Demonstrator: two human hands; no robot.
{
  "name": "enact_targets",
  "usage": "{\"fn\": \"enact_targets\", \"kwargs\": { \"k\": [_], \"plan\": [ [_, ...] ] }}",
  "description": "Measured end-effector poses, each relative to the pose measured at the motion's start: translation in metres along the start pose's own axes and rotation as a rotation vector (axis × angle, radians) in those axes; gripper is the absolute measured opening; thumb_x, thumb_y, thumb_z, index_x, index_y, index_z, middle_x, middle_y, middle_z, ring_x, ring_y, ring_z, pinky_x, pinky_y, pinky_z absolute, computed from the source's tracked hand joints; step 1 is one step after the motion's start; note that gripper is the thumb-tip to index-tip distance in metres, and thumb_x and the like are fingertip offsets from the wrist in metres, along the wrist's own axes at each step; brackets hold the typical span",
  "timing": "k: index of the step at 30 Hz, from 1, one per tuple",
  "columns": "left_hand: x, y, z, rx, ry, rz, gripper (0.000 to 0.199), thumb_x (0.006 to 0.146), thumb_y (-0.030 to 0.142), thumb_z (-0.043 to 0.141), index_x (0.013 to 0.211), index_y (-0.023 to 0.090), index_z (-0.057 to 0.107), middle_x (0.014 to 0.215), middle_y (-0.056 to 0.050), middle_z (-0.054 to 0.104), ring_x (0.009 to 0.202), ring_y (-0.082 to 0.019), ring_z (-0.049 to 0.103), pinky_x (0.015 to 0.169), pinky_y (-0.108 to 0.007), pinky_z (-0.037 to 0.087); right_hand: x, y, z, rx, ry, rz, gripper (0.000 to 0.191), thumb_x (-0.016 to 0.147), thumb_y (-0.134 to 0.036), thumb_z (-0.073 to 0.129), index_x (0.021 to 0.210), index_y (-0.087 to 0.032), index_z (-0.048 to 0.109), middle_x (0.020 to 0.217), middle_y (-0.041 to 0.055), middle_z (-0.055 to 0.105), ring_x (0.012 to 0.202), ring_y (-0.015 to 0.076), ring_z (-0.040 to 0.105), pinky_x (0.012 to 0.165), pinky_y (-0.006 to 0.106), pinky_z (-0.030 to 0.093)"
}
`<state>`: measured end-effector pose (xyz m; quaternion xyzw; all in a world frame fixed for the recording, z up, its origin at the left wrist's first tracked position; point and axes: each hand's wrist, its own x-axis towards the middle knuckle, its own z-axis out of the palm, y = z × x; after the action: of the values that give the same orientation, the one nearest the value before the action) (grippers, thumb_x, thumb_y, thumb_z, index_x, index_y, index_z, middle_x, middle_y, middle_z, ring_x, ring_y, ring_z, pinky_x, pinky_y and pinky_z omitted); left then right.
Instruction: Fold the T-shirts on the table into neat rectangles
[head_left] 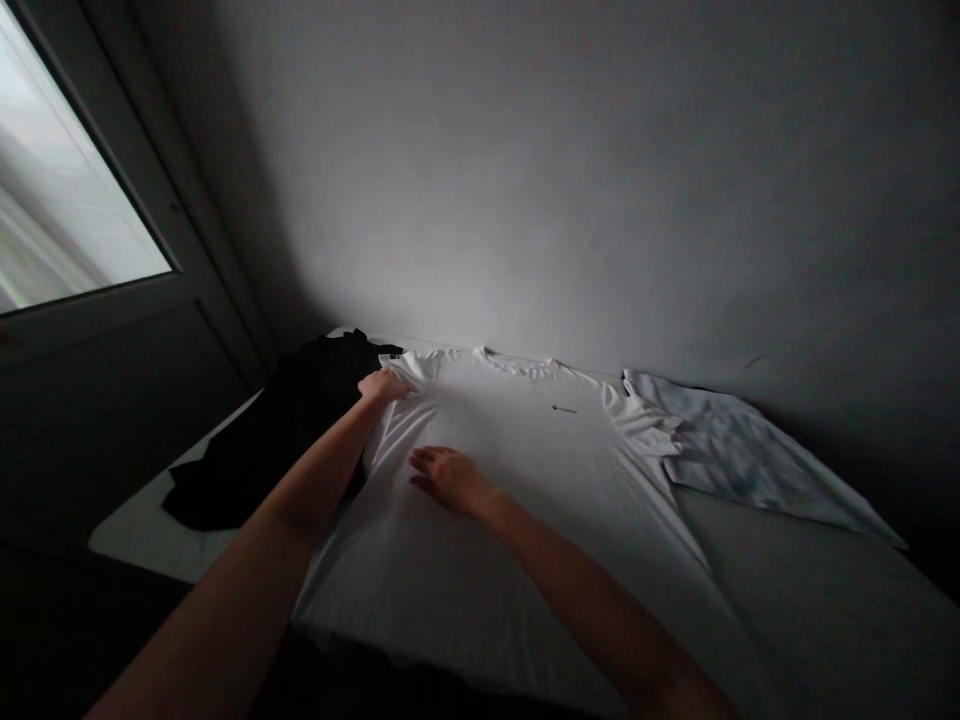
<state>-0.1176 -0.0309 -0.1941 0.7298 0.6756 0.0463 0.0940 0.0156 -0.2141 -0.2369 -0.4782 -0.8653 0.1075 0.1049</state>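
A white T-shirt (517,470) with a small dark print on its chest lies spread out, collar toward the wall and hem toward me. My left hand (384,386) is closed on the sleeve at the shirt's left side, fingers curled into the cloth. Lower down, my right hand (448,478) rests flat on the shirt's front, left of the middle, with its fingers stretched out. The right sleeve lies rumpled and overlaps the edge of some folded grey-blue trousers or similar cloth.
Dark clothing (277,430) lies on the left of the pale table (142,530). Folded grey-blue cloth (757,460) lies at the right. A plain wall (525,180) stands behind, and a door with a glass pane (67,170) is at the left.
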Motion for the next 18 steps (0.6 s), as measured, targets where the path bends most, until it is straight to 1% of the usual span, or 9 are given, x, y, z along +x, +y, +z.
{"fn": "enact_targets", "kwargs": {
  "k": [1,3,4,6,8,10,12,16,18],
  "plan": [
    [0.004,-0.001,0.005,-0.012,-0.008,-0.011,0.048,0.083,0.044,0.065,0.118,0.011,0.067,0.123,-0.023,0.069,0.115,-0.036,0.065,0.088,-0.04,0.054,0.01,0.0,0.006,0.005,0.011,-0.001,0.042,0.102,-0.033,0.051,0.139,-0.015,0.059,0.144,0.0112,0.058,0.134,0.022,0.053,0.115,0.034,0.039],
    [0.009,-0.006,0.013,-0.022,-0.011,-0.029,0.037,0.085,0.035,0.062,0.114,0.012,0.068,0.122,-0.021,0.069,0.114,-0.033,0.066,0.087,-0.037,0.054,0.017,0.0,0.017,0.015,0.028,-0.026,0.047,0.102,-0.036,0.051,0.143,-0.013,0.054,0.15,0.0119,0.051,0.14,0.0222,0.046,0.118,0.035,0.034],
    [0.011,-0.009,0.016,-0.027,0.003,-0.02,0.033,0.088,0.032,0.058,0.113,0.013,0.068,0.123,-0.02,0.069,0.114,-0.032,0.066,0.087,-0.036,0.053,0.016,0.001,0.022,0.017,0.03,-0.046,0.051,0.101,-0.038,0.051,0.146,-0.013,0.051,0.154,0.0121,0.047,0.143,0.0227,0.042,0.121,0.036,0.031],
    [0.015,-0.016,0.019,-0.042,0.043,-0.009,0.03,0.094,0.029,0.049,0.115,0.015,0.066,0.127,-0.018,0.067,0.115,-0.03,0.065,0.088,-0.036,0.053,0.011,0.0,0.031,0.014,0.021,-0.087,0.059,0.101,-0.044,0.051,0.151,-0.015,0.043,0.16,0.0116,0.036,0.149,0.0253,0.031,0.124,0.041,0.023],
    [0.02,-0.02,0.02,-0.055,0.085,-0.007,0.032,0.098,0.03,0.042,0.121,0.017,0.06,0.132,-0.017,0.063,0.117,-0.029,0.064,0.089,-0.035,0.052,0.006,0.0,0.035,0.007,-0.002,-0.119,0.064,0.1,-0.05,0.048,0.156,-0.021,0.036,0.164,0.009,0.028,0.152,0.0283,0.022,0.125,0.047,0.017],
    [0.027,-0.02,0.019,-0.062,0.114,-0.019,0.033,0.1,0.029,0.037,0.126,0.017,0.054,0.132,-0.017,0.063,0.116,-0.028,0.064,0.089,-0.035,0.051,0.003,-0.001,0.035,-0.001,-0.043,-0.145,0.063,0.101,-0.055,0.044,0.157,-0.027,0.033,0.166,0.0059,0.024,0.153,0.0304,0.016,0.125,0.052,0.014],
    [0.035,-0.016,0.018,-0.066,0.129,-0.045,0.033,0.101,0.027,0.033,0.127,0.017,0.05,0.127,-0.018,0.065,0.114,-0.029,0.066,0.088,-0.037,0.052,0.004,-0.002,0.032,-0.006,-0.088,-0.175,0.062,0.101,-0.057,0.041,0.157,-0.03,0.033,0.166,0.0043,0.023,0.154,0.0318,0.014,0.124,0.055,0.011],
    [0.046,-0.002,0.021,-0.062,0.152,-0.09,0.033,0.101,0.023,0.032,0.129,0.015,0.046,0.117,-0.02,0.069,0.109,-0.031,0.068,0.085,-0.039,0.052,0.005,-0.004,0.027,-0.01,-0.142,-0.255,0.06,0.101,-0.059,0.039,0.156,-0.034,0.034,0.167,0.0014,0.019,0.154,0.0333,0.011,0.124,0.056,0.009],
    [0.046,0.003,0.026,-0.016,0.16,-0.057,0.034,0.1,0.019,0.03,0.13,0.014,0.046,0.113,-0.02,0.07,0.108,-0.031,0.069,0.084,-0.039,0.053,0.005,-0.005,0.026,-0.007,-0.147,-0.295,0.059,0.102,-0.059,0.038,0.156,-0.036,0.034,0.168,0.0004,0.017,0.154,0.0335,0.009,0.124,0.056,0.008]
  ]
}}
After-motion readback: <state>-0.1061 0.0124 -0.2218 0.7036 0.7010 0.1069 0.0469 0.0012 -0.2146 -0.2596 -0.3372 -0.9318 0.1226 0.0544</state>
